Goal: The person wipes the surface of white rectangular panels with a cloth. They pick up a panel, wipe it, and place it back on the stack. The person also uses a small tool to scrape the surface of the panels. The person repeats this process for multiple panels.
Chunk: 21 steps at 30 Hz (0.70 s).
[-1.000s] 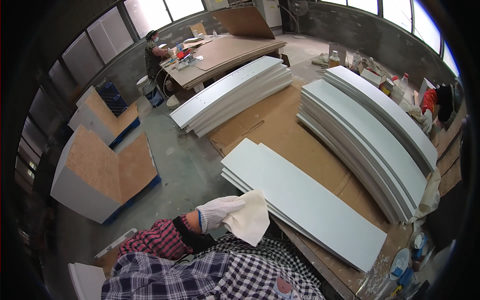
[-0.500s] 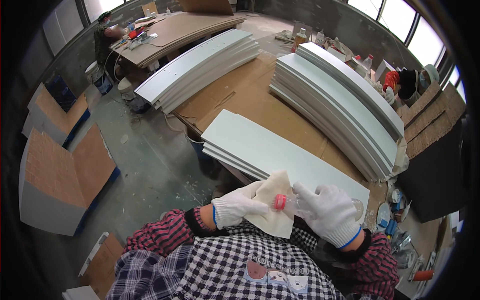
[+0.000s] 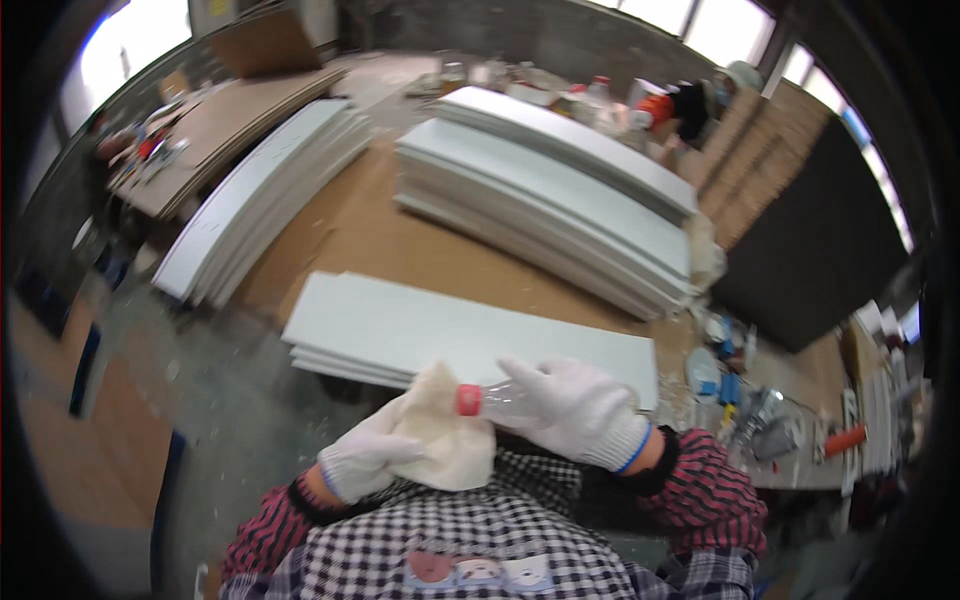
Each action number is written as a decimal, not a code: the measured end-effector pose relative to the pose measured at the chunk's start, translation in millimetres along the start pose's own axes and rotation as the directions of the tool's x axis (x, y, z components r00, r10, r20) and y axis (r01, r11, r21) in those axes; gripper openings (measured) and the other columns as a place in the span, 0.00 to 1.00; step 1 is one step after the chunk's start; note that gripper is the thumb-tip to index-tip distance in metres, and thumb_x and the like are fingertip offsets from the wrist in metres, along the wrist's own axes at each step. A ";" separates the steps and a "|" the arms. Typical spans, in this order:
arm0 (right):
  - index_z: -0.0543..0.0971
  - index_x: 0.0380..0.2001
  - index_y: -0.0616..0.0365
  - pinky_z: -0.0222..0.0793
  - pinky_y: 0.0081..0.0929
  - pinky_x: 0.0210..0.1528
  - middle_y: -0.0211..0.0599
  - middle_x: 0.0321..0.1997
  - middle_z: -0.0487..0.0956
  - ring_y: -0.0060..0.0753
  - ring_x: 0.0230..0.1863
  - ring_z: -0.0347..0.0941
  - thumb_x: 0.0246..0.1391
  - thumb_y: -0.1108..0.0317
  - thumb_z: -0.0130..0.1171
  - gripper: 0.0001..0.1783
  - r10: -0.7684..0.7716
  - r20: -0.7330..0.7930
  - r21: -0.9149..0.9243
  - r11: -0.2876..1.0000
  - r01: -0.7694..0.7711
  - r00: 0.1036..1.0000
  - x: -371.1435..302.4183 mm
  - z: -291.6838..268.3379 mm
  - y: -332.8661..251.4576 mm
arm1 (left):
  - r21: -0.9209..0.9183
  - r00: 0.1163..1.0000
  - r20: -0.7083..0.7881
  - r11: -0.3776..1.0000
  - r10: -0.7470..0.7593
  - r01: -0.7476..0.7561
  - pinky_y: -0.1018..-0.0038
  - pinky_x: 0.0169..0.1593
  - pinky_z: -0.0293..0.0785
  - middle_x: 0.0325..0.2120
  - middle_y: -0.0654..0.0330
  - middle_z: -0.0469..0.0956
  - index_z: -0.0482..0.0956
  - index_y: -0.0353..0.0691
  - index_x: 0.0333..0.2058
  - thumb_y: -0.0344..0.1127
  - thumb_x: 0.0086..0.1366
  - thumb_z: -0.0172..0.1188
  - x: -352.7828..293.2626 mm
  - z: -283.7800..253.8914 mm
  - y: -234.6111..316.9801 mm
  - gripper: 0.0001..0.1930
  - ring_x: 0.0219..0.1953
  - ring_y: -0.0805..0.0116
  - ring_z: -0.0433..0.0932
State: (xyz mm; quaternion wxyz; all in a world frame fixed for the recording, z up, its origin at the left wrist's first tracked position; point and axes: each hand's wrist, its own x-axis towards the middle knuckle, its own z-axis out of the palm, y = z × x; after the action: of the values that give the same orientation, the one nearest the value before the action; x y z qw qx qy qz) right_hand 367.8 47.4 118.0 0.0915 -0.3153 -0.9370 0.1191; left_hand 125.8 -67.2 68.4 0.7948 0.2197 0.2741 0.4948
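Note:
White knit gloves cover both of my hands. My left hand grips a cream cloth, which spreads up between the two hands. In my right hand is a clear plastic bottle, tipped sideways with its red cap pointing left at the cloth. The cap overlaps the cloth's upper right part; whether they touch I cannot tell. Most of the bottle is hidden behind the right glove. Just beyond my hands lies a short stack of white panels on the brown table covering.
Taller stacks of white panels stand at the far left and far right. Right of me, a side bench carries tools, bags and an orange-red cylinder. A dark board leans behind it. Another person is at the back right.
My view has swung to the right, so the surroundings sit further left. The cloth and bottle remain in the same hands, with the cap still against the cloth's side.

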 end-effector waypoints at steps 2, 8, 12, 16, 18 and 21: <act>0.70 0.58 0.58 0.75 0.43 0.37 0.52 0.33 0.79 0.55 0.35 0.77 0.47 0.58 0.70 0.36 0.050 -0.094 0.059 0.997 -0.045 0.994 -9.0 -23.2 8.5 | 0.042 0.999 -0.053 0.999 0.007 -0.005 0.63 0.64 0.67 0.59 0.49 0.68 0.53 0.31 0.66 0.24 0.52 0.64 2.9 -7.2 0.9 0.43 0.61 0.57 0.70; 0.70 0.57 0.59 0.73 0.28 0.49 0.34 0.46 0.76 0.23 0.46 0.74 0.47 0.64 0.69 0.33 0.615 -0.412 0.590 0.742 -0.318 0.672 -64.4 -86.0 83.5 | 0.044 0.974 -0.226 0.999 0.001 0.009 0.59 0.62 0.71 0.57 0.48 0.70 0.56 0.30 0.65 0.22 0.50 0.63 7.4 -6.2 4.9 0.42 0.60 0.53 0.72; 0.71 0.54 0.57 0.72 0.29 0.52 0.40 0.47 0.78 0.30 0.48 0.76 0.46 0.63 0.71 0.32 0.740 -0.636 0.596 0.651 -0.470 0.219 -145.3 -103.6 227.0 | 0.055 0.964 -0.267 0.998 -0.008 0.024 0.59 0.62 0.71 0.57 0.48 0.70 0.55 0.31 0.65 0.22 0.49 0.64 18.4 3.0 3.1 0.43 0.59 0.53 0.72; 0.70 0.55 0.62 0.70 0.29 0.55 0.40 0.50 0.78 0.31 0.51 0.75 0.47 0.62 0.73 0.34 0.688 -0.716 0.619 0.549 -0.562 -0.116 -224.6 -145.1 316.0 | 0.031 0.965 -0.262 0.999 -0.027 0.037 0.59 0.62 0.71 0.57 0.48 0.70 0.55 0.31 0.66 0.22 0.48 0.64 28.5 16.6 3.9 0.45 0.59 0.52 0.72; 0.72 0.54 0.62 0.70 0.31 0.55 0.41 0.50 0.79 0.33 0.51 0.76 0.45 0.61 0.73 0.34 0.656 -0.725 0.634 0.515 -0.577 -0.210 -256.2 -144.4 360.8 | 0.052 0.955 -0.294 0.998 -0.024 0.041 0.59 0.61 0.71 0.57 0.48 0.70 0.55 0.32 0.65 0.22 0.47 0.65 29.5 15.7 2.6 0.45 0.59 0.52 0.72; 0.73 0.52 0.62 0.70 0.33 0.55 0.42 0.48 0.80 0.35 0.51 0.76 0.43 0.61 0.73 0.33 0.637 -0.726 0.599 0.400 -0.694 -0.260 -275.8 -127.2 403.7 | 0.108 0.938 -0.347 0.992 -0.019 0.060 0.59 0.61 0.72 0.57 0.48 0.70 0.55 0.31 0.65 0.23 0.46 0.65 34.3 19.2 1.4 0.46 0.58 0.52 0.73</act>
State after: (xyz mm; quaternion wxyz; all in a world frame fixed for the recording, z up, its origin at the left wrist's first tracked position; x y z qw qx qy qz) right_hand 845.3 211.4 99.5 0.5213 -0.7752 -0.3472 -0.0819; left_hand 149.7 -37.1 76.3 0.7300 0.1698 0.4422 0.4926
